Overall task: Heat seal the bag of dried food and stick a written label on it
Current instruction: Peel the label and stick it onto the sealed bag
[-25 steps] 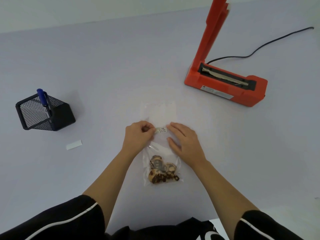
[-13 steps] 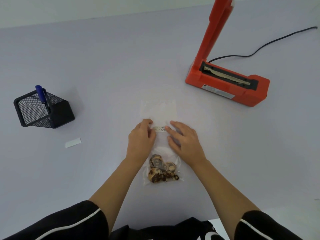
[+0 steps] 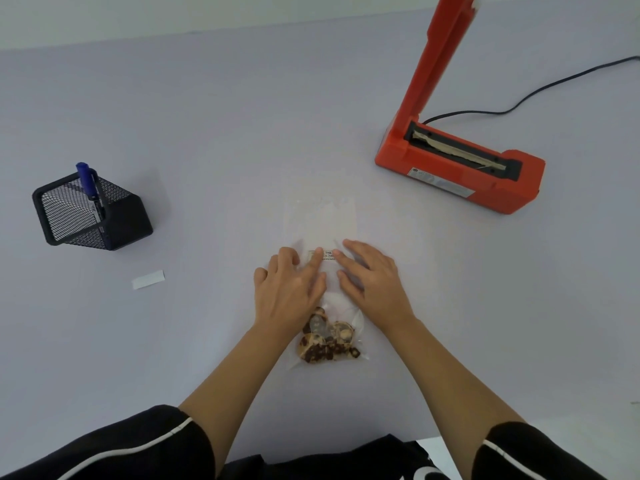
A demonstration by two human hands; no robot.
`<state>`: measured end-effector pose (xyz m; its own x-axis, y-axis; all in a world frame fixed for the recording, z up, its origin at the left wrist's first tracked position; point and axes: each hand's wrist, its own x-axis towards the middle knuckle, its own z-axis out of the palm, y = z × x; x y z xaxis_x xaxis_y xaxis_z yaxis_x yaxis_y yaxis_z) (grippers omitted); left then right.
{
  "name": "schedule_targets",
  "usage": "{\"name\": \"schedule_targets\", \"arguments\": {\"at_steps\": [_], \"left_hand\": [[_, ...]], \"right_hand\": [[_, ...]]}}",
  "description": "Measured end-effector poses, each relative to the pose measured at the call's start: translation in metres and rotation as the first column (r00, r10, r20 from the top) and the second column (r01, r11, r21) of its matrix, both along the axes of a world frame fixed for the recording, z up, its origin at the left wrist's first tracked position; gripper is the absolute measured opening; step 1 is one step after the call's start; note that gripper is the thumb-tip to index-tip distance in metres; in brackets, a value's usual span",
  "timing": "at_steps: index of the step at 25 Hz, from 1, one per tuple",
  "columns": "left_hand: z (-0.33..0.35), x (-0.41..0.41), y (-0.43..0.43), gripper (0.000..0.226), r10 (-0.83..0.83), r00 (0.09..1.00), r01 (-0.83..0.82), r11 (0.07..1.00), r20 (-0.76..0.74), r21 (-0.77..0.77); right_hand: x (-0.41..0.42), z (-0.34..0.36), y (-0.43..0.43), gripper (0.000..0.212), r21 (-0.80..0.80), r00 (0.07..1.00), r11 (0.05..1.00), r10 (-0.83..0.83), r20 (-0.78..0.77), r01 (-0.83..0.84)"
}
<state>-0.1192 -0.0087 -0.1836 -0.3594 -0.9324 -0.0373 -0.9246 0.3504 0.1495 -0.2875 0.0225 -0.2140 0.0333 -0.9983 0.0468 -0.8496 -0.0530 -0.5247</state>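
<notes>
A pale lavender-grey surface (image 3: 207,116) fills nearly the whole frame, smooth and matte. Along the top edge runs a strip of off-white wall (image 3: 173,12), meeting the surface in a slightly tilted line. The light is soft and even, casting only faint, blurred shadows.

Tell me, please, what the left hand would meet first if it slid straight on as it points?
The left hand touches the label; going on, it would cross that first, then the clear top of the bag, probably just missing the right hand.
</notes>
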Motion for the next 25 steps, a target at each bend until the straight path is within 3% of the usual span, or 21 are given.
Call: {"name": "schedule_targets", "arguments": {"at_steps": [10,14,25], "left_hand": [[-0.006,0.018,-0.008,0.046,0.014,0.999,-0.012,0.999,-0.042,0.05],[-0.003,0.02,-0.008,0.05,-0.006,0.996,0.013,0.997,-0.087,0.075],[0.0,0.002,0.015,0.057,0.087,0.996,-0.09,0.974,0.024,0.21]], "right_hand": [[0.001,0.005,0.0,0.037,0.04,1.0,0.999,0.013,-0.001,-0.013],[0.004,0.019,-0.005,0.044,0.168,0.996,0.986,-0.026,0.09,0.011],[0.035,0.022,0.005,0.057,0.272,0.975,0.962,0.047,-0.219,0.015]]}}
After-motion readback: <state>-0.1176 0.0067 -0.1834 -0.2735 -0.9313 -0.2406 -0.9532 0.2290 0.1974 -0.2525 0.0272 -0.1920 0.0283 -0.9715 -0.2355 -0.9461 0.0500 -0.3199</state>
